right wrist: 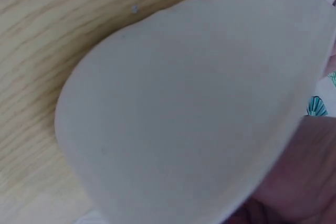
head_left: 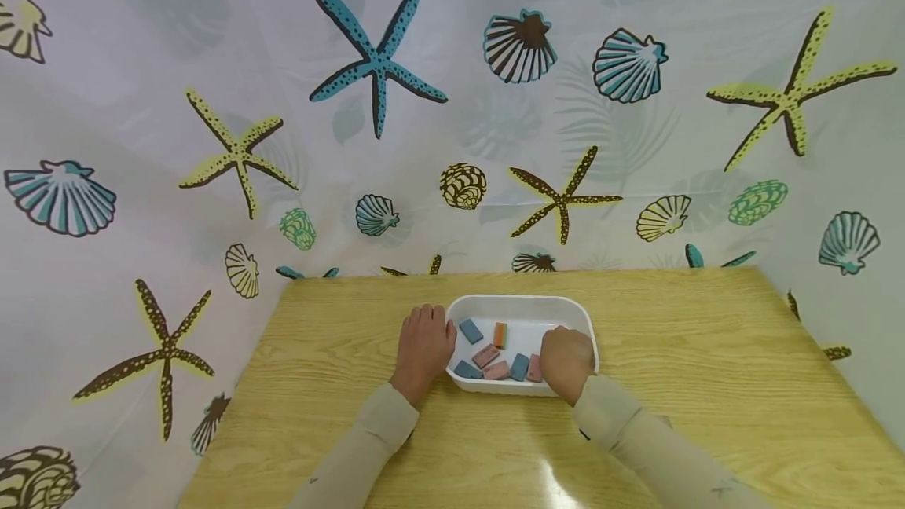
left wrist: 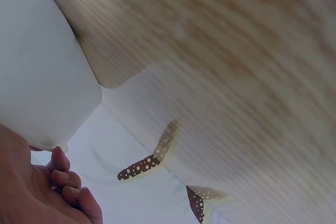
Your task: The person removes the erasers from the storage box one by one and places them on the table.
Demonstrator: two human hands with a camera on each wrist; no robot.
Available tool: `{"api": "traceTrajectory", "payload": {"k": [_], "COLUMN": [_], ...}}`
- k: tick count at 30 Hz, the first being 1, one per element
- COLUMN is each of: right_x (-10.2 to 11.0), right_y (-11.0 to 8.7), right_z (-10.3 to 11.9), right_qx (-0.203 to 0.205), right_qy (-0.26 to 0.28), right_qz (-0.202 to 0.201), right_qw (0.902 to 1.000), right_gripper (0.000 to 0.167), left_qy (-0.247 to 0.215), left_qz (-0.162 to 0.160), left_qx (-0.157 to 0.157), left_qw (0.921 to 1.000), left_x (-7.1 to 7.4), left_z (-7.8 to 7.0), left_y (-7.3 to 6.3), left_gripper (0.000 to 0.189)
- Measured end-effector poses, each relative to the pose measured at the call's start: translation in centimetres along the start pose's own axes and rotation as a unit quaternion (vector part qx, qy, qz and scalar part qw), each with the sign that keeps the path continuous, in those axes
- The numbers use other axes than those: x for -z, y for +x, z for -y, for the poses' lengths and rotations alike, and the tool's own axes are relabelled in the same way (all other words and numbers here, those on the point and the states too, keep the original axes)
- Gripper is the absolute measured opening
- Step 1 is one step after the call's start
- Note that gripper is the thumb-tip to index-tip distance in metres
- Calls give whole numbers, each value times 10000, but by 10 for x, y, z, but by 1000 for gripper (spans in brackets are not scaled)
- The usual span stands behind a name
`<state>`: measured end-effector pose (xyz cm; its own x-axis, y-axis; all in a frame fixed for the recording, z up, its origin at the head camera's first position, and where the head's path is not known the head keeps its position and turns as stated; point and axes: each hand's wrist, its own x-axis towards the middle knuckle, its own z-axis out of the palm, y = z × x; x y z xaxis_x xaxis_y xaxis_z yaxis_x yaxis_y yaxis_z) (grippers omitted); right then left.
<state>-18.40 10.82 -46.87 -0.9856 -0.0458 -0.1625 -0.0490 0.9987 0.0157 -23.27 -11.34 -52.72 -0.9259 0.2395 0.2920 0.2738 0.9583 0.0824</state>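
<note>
A white plastic tub (head_left: 523,387) stands on the table and holds several small rectangular erasers: blue ones (head_left: 470,331), pink ones (head_left: 486,356), and one striped orange and green (head_left: 500,335). My left hand (head_left: 424,344) grips the tub's left rim; its fingers (left wrist: 65,177) curl outside the tub wall (left wrist: 42,66) in the left wrist view. Inside the tub at the right, my right hand (head_left: 568,360) reaches down beside a pink eraser (head_left: 535,368). Its fingertips are hidden, and the tub's outer wall (right wrist: 184,103) fills most of the right wrist view.
The wood-grain table (head_left: 693,352) spreads around the tub. A white curtain (head_left: 452,124) printed with starfish and shells hangs behind it and along both sides. A small greyish thing (head_left: 665,420) shows partly past the right sleeve.
</note>
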Motion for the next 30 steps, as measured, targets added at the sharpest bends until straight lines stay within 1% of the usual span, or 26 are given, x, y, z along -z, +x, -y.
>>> {"api": "traceTrajectory", "payload": {"k": [5, 6, 8, 12, 16, 18, 20, 22, 27, 30], "right_x": [-5, -6, -10, -17, -24, -28, -30, -32, -32, -32], "right_y": [6, 8, 11, 14, 16, 16, 17, 19, 22, 24], "right_z": [4, 5, 4, 0, -7, -10, -12, -14, -16, -17], "right_qx": [-443, -529, -593, -457, -117, 49, 177, 226, 184, 209], "right_qy": [194, 270, 347, 520, 457, 398, 380, 442, 781, 868], "right_qz": [537, 594, 557, 178, -357, -653, -869, -1007, -1137, -1246], "right_qw": [9974, 9965, 9961, 9974, 9982, 9971, 9953, 9937, 9903, 9882], "right_gripper": [18, 19, 19, 16, 15, 15, 15, 14, 11, 11], "left_qy": [-3, -18, -25, -6, 36, 49, 57, 48, 3, -23], "left_qz": [192, 222, 236, 217, 211, 207, 205, 193, 107, 79], "left_qx": [63, 64, 65, 91, 57, 35, 31, 36, 47, 42], "left_qw": [9998, 9997, 9997, 9997, 9998, 9998, 9998, 9998, 9999, 10000], "left_x": [-1, -1, 0, 2, 1, 0, -1, -1, 0, 0], "left_z": [-1, -1, -2, -1, 0, 1, 1, 1, 0, 0], "left_y": [0, 0, 0, 0, 0, 0, 0, 0, 1, 2], "left_gripper": [29, 29, 28, 28, 29, 30, 30, 29, 28, 28]}}
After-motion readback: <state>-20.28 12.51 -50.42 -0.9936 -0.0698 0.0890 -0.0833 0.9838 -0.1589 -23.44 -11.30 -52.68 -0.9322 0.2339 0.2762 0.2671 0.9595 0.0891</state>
